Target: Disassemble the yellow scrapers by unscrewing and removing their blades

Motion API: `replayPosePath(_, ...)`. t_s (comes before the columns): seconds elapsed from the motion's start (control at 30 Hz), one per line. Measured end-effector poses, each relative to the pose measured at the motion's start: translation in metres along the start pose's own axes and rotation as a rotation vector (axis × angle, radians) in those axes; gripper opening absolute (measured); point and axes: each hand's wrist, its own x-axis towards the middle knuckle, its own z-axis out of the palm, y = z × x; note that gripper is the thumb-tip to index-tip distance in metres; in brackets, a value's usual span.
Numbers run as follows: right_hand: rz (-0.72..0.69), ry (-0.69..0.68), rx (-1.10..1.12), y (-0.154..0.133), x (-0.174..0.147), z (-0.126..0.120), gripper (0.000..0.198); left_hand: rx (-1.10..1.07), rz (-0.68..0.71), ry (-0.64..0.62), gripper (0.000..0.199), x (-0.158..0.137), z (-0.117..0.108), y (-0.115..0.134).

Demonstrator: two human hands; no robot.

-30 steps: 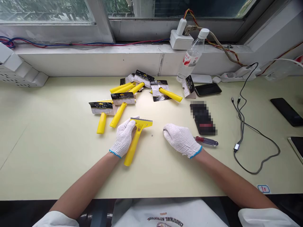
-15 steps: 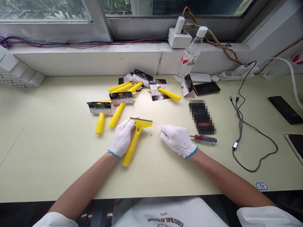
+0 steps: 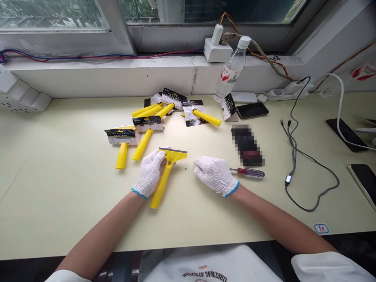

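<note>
My left hand (image 3: pixel 150 172), in a white knit glove with a blue cuff, grips a yellow scraper (image 3: pixel 163 184) by its head. The scraper's dark blade edge points away from me, and its handle slants toward me. My right hand (image 3: pixel 213 174), gloved the same way, is closed in a pinch just right of the scraper. Whatever its fingertips hold is too small to make out. Between the hands, a tiny metal piece (image 3: pixel 185 169) lies on the table. A screwdriver (image 3: pixel 250 172) with a red and clear handle rests beside my right hand, its shaft partly hidden.
Several yellow scrapers in card packaging (image 3: pixel 148 123) lie farther back. A water bottle (image 3: pixel 230 76) stands by the sill near a dark phone (image 3: pixel 252 110). A blurred-out dark item (image 3: pixel 248 145) sits behind the screwdriver. A grey cable (image 3: pixel 326 168) loops across the right side.
My right hand has shifted slightly left, closer to the scraper. The left hand keeps its hold on the scraper. The whole view has moved a little.
</note>
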Motion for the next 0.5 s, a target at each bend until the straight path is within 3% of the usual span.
replayPosePath(0.27, 0.009, 0.057, 0.08, 0.007, -0.011, -0.002, 0.026, 0.028, -0.067, 0.005, 0.065, -0.004, 0.001, 0.004)
replayPosePath(0.5, 0.05, 0.049, 0.103, 0.008, -0.01, -0.003, 0.032, -0.024, -0.061, 0.057, 0.048, -0.005, 0.005, 0.006)
